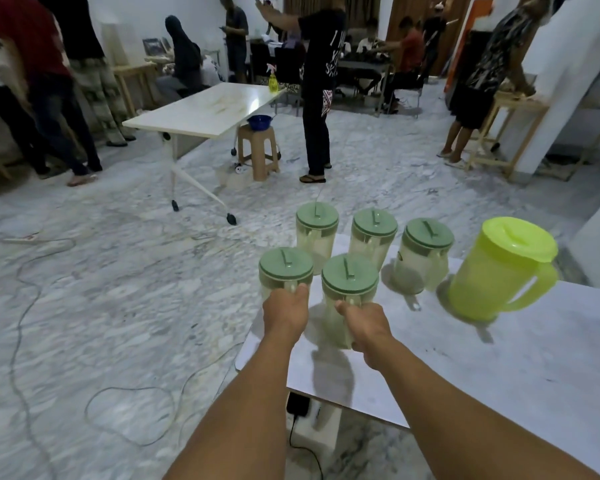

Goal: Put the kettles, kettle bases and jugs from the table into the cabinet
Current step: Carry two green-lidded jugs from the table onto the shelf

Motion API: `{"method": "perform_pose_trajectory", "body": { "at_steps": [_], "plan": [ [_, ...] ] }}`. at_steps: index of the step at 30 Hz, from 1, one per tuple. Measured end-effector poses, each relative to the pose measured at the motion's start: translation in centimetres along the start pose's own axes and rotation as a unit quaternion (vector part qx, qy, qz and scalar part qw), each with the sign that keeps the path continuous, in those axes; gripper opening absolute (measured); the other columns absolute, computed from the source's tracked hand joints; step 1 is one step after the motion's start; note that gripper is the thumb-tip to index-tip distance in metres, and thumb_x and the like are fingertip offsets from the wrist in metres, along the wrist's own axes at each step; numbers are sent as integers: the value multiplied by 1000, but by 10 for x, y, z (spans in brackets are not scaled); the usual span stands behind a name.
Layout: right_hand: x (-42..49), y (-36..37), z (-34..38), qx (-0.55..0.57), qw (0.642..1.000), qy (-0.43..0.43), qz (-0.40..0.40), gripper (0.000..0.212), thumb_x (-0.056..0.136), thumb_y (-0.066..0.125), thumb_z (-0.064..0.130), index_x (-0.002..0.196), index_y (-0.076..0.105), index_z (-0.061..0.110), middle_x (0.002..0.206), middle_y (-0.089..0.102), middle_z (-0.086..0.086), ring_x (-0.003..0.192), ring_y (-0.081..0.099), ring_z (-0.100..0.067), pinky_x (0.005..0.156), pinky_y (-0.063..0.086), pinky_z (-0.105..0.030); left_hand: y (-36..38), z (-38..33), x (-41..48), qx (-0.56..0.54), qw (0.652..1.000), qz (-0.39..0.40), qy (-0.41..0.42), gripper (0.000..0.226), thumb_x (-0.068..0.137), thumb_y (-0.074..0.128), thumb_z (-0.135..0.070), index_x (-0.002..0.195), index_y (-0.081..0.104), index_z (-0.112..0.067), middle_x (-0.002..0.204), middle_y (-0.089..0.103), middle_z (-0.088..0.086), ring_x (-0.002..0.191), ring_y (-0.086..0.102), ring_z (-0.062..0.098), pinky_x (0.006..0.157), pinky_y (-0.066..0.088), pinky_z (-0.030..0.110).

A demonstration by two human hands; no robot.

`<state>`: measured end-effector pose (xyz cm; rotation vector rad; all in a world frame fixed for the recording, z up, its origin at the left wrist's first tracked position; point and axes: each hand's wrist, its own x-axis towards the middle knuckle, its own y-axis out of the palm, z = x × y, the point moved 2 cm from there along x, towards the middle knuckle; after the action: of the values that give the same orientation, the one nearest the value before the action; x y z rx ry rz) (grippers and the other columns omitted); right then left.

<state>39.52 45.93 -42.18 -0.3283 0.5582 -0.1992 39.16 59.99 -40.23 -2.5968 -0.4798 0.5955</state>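
Several clear jugs with dull green lids stand at the near left corner of the white table (499, 368). My left hand (286, 315) is closed around the handle of the front left jug (285, 268). My right hand (369, 329) grips the handle of the front right jug (349, 284). Behind them stand three more such jugs, one at the back left (317, 230), one in the middle (373, 233) and one to the right (425, 251). A larger lime-green jug (499, 268) with a lid stands further right. No kettles, bases or cabinet are in view.
Cables (129, 393) trail over the marble floor on the left, and a charger (297, 405) hangs under the table. A white folding table (205, 109), a brown stool (257, 150) with a blue bowl and several standing people fill the room beyond.
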Motion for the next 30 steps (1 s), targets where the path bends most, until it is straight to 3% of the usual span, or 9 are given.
{"method": "perform_pose_trajectory", "body": {
  "at_steps": [6,13,15,17,19,23,30],
  "plan": [
    [-32,-35,32,55,997,-36,-35,55,86,64,43,126,56,6,124,63,-17,112,59,-39,97,50,-48,-22,-44,-28,-23,998,17,54,62,87,39,-50,102,70,2,103,71,19,95,66,37,85,55,44],
    [-99,-121,75,143,975,-116,-126,54,89,61,47,120,59,2,115,68,-17,99,64,-34,74,43,-34,-25,-128,-99,-67,976,70,194,56,93,47,-50,106,67,1,110,70,20,100,65,38,86,51,41],
    [-123,-158,78,172,962,-132,-164,50,93,57,47,114,58,2,107,68,-17,91,64,-32,72,42,-33,-12,-151,-127,-98,964,95,227,58,90,47,-53,109,64,-1,110,69,23,101,66,39,88,52,44],
    [-146,-199,74,203,945,-147,-208,53,94,53,51,119,56,4,110,68,-16,97,67,-32,75,43,-33,10,-172,-158,-116,952,132,251,63,87,45,-57,111,62,-1,110,69,24,100,66,39,89,52,48],
    [-176,-243,62,225,922,-159,-271,60,90,51,56,123,57,6,117,67,-16,105,66,-34,83,46,-37,37,-191,-199,-130,936,174,277,60,87,46,-57,106,63,-3,108,69,22,95,67,36,87,53,46],
    [-243,-344,16,249,860,-157,-418,61,87,49,58,118,63,8,117,68,-15,105,66,-36,95,52,-47,102,-220,-300,-146,888,284,332,69,83,45,-62,112,64,-2,112,69,22,104,66,39,92,51,50],
    [-398,-510,-97,248,705,-124,-652,57,98,49,48,123,61,-2,127,63,-22,117,58,-37,90,43,-36,204,-236,-529,-141,769,480,398,61,84,46,-62,104,64,-8,107,70,20,103,67,36,88,52,45]
  ]
}}
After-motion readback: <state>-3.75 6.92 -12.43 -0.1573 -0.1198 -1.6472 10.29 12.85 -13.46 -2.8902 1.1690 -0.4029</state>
